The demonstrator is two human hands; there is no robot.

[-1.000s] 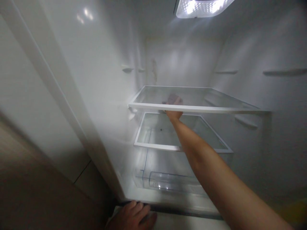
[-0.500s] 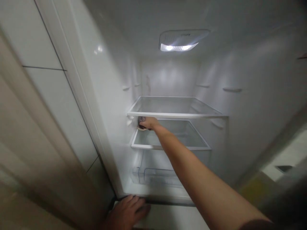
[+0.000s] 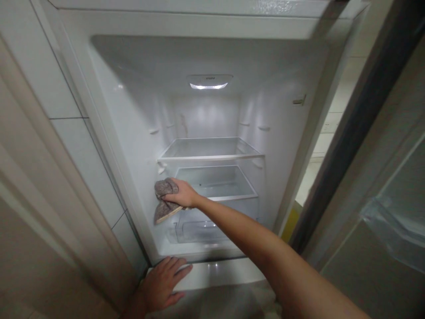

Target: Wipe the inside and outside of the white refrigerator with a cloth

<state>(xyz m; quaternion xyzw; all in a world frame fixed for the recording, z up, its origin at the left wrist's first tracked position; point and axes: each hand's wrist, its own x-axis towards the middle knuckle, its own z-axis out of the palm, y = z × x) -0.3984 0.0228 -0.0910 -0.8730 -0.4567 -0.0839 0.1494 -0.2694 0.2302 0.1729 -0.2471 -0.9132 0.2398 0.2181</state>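
Observation:
My right hand reaches into the open refrigerator and grips a grey-brown cloth with a pale edge. The cloth is at the inner left wall, in front of the lower glass shelf. My left hand rests with fingers spread at the front bottom edge of the fridge, holding nothing. Above my right hand is the upper glass shelf, with nothing lying on it. Below is a clear plastic drawer.
A lamp glows in the fridge ceiling. The open door, with a clear door bin, stands on the right. A tiled wall runs close along the left side. Small shelf ledges stick out of the inner walls.
My right hand has drawn the cloth forward and down, out from between the shelves. The camera has moved back, showing more of the fridge and its door. My left hand stays near the bottom edge.

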